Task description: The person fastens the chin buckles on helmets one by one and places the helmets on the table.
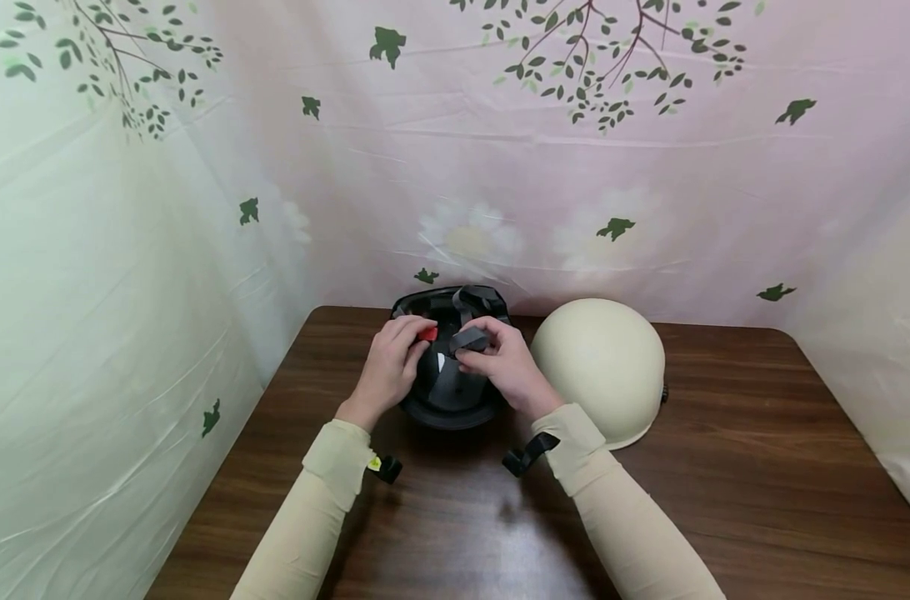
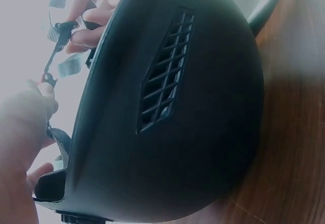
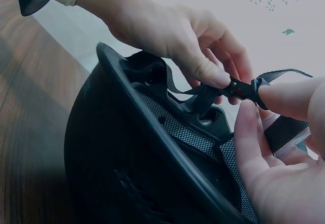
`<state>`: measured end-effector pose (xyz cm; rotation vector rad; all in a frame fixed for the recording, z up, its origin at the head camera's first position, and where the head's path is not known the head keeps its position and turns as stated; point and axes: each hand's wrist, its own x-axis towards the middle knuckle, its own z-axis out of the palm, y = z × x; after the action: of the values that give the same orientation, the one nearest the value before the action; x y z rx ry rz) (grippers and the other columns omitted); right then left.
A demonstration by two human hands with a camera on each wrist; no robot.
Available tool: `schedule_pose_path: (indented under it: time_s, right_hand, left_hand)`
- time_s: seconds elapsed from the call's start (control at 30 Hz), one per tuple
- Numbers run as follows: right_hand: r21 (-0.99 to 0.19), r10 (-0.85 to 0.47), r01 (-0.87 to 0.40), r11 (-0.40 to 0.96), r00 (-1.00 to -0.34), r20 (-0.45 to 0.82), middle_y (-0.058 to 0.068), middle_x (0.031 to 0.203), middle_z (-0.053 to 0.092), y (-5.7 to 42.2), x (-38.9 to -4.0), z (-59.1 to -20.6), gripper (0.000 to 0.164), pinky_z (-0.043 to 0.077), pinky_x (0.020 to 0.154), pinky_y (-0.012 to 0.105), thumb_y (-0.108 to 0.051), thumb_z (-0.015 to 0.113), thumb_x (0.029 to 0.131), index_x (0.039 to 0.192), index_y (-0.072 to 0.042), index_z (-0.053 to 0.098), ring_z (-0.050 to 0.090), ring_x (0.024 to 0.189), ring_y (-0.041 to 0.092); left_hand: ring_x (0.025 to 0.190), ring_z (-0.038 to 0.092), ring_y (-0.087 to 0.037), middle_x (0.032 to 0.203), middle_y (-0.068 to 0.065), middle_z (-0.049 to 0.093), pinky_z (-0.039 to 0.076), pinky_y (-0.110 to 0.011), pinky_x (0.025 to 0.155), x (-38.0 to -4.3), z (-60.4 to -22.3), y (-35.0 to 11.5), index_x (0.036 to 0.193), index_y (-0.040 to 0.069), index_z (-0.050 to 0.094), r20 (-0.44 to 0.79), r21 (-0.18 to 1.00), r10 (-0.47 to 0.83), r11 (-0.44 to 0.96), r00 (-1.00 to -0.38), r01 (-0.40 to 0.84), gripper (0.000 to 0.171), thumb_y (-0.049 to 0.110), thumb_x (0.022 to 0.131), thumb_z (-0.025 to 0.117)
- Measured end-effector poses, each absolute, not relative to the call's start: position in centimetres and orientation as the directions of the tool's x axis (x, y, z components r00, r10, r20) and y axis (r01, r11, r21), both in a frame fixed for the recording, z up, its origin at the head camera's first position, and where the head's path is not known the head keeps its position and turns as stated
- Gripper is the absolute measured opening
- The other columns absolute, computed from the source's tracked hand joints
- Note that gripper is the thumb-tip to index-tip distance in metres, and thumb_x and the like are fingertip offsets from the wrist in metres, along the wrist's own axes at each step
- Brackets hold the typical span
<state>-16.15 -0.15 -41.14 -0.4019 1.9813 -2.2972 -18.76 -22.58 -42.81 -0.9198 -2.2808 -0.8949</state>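
Note:
A black helmet point(image 1: 455, 414) lies upside down on the table, its inner padding point(image 3: 188, 137) and straps facing up. Over its left side my left hand point(image 1: 391, 358) pinches one end of a black chin-strap buckle point(image 3: 237, 88); a red piece point(image 1: 428, 333) shows by those fingertips in the head view. From the right, my right hand point(image 1: 513, 368) pinches the buckle's other end, with grey webbing strap point(image 1: 470, 339) looped at its fingers. In the right wrist view the buckle's two ends meet; whether they are latched, I cannot tell. The helmet's shell hides part of both hands in the left wrist view.
A cream helmet point(image 1: 599, 367) sits dome up, right beside the black one. Both stand on a dark wooden table point(image 1: 755, 467). A printed cloth point(image 1: 500, 183) hangs behind the table's back edge and along its sides.

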Motion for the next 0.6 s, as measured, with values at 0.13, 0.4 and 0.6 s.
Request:
schedule_pose_path:
  time_s: [0.13, 0.4, 0.6]
  right_hand:
    - [-0.977, -0.226, -0.115, -0.177, -0.962, 0.154, 0.013, 0.111, 0.064, 0.06, -16.06, -41.14, 0.033, 0.064, 0.078, 0.033, 0.013, 0.071, 0.092, 0.121, 0.006, 0.06, 0.073, 0.086, 0.021]
    - [-0.976, -0.203, -0.103, -0.192, -0.969, 0.143, 0.015, 0.113, 0.062, 0.18, -16.1, -41.03, 0.03, 0.063, 0.08, 0.032, 0.012, 0.07, 0.093, 0.12, 0.004, 0.061, 0.073, 0.084, 0.018]
    - [-0.972, -0.175, -0.089, -0.22, -0.976, 0.129, 0.015, 0.114, 0.061, 0.19, -16.23, -41.05, 0.03, 0.063, 0.082, 0.033, 0.014, 0.069, 0.092, 0.12, 0.005, 0.06, 0.073, 0.088, 0.018]
  left_hand:
    - [0.125, 0.058, -0.032, 0.133, -0.012, 0.066, 0.045, -0.055, 0.109, -18.78, -42.94, -22.67, 0.131, 0.003, 0.069, 0.66, 0.38, 0.402, 0.55, -0.635, 0.744, 0.03, 0.004, 0.101, 0.069]
    - [0.124, 0.058, -0.031, 0.132, -0.012, 0.066, 0.045, -0.052, 0.109, -18.73, -42.9, -22.83, 0.132, 0.007, 0.068, 0.663, 0.374, 0.408, 0.546, -0.628, 0.75, 0.032, 0.004, 0.101, 0.069]
    - [0.122, 0.06, -0.031, 0.131, -0.012, 0.066, 0.047, -0.052, 0.106, -18.61, -42.92, -22.83, 0.13, 0.003, 0.069, 0.693, 0.367, 0.411, 0.506, -0.593, 0.78, 0.032, 0.001, 0.099, 0.07]
